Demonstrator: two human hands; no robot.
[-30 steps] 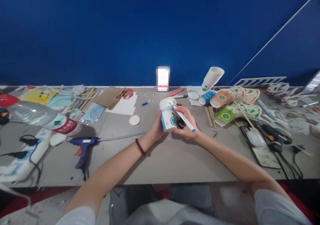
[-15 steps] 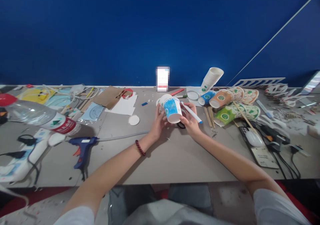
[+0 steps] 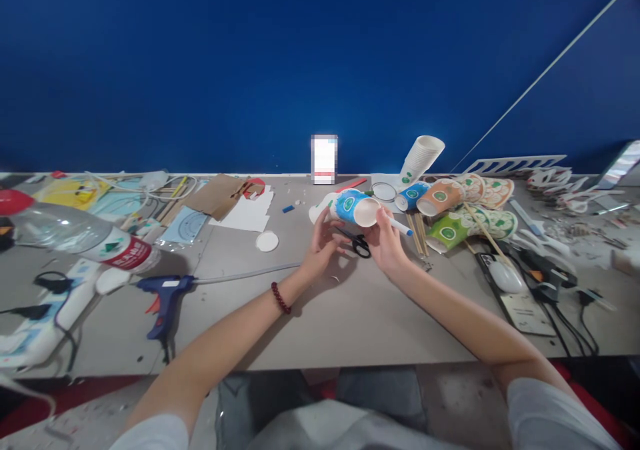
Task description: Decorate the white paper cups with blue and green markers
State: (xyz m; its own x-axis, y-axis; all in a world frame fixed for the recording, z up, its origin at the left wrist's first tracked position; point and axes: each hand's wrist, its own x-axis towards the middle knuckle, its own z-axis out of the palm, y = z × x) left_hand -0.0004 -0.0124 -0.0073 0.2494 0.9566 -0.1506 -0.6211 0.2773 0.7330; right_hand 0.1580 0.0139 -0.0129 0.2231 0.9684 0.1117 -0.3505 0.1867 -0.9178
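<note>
In front of me a paper cup (image 3: 351, 205), coloured blue with white swirls and a green logo, lies tilted on its side between my hands, its pale base turned to the right. My left hand (image 3: 323, 245) has its thumb and fingers against the cup's left part. At the base end, my right hand (image 3: 386, 240) grips the cup and also a white marker (image 3: 401, 227) with a blue end. Black-handled scissors (image 3: 361, 246) rest on the table beneath the cup. Behind my left fingers, a white part with green print (image 3: 323, 205) is partly hidden.
To the right lie coloured paper cups (image 3: 447, 235), a white cup stack (image 3: 421, 160), wooden sticks (image 3: 417, 233) and a phone (image 3: 527, 313) under a mouse (image 3: 507, 277). Leftward are a glue gun (image 3: 167, 297), a water bottle (image 3: 85, 233), a power strip (image 3: 45, 317) and a white disc (image 3: 267, 241).
The cup has turned from nearly upright to lying sideways, its base swinging right. My right hand has shifted slightly right with the marker, and the scissors are now more visible.
</note>
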